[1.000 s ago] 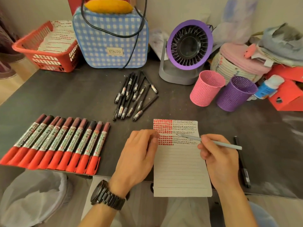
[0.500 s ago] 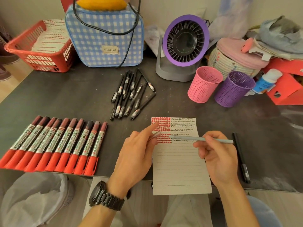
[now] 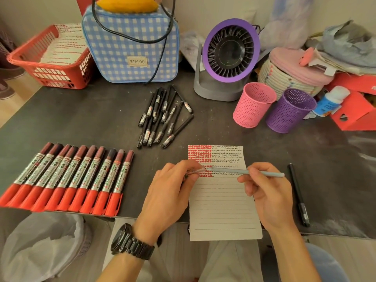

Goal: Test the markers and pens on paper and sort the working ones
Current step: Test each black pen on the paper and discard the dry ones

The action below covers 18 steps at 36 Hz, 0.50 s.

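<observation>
Dim, warm, soft lighting; wide-angle bending at edges, slight blur

The only plain word is "ETALOO", in dark capitals on a small cream label (image 3: 137, 61) low on the front of the blue checked bag (image 3: 114, 37). Left of the bag and nearer, the red markers (image 3: 67, 176) carry slanted print and small round signs along their silver barrels, too warped to spell out. Just in front of the bag, the black pens (image 3: 162, 117) have white stickers, the print too small to read. Far right of the bag, a bottle (image 3: 329, 102) bears a blue label with illegible characters. The paper (image 3: 221, 200) holds red and black strokes, not words.
</observation>
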Available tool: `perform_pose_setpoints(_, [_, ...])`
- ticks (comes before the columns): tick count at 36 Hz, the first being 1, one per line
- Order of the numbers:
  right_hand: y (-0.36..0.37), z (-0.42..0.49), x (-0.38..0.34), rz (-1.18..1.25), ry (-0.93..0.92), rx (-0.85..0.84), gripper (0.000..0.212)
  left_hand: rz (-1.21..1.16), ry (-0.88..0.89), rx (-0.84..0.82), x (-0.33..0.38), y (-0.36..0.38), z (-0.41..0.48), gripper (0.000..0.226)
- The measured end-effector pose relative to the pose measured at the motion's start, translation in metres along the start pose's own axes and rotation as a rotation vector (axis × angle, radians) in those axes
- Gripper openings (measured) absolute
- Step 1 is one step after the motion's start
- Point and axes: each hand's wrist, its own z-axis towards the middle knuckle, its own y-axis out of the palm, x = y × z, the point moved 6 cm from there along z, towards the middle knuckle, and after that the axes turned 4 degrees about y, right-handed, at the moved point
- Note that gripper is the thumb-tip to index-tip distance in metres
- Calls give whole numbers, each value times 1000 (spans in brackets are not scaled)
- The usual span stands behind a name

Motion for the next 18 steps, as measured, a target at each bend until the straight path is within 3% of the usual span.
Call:
perform_pose_setpoints(6, [-1, 0, 3, -113, -26, -18, 10, -2, 13, 2, 2, -1, 0, 22])
perform_pose_setpoints(12, [4, 0, -2, -182, -64, -45, 18, -177, -26, 40, 0, -9, 0, 26])
perform_pose_setpoints(18, [5, 1, -1, -230, -77, -47, 11, -296, -38, 19, 0, -11, 3, 29])
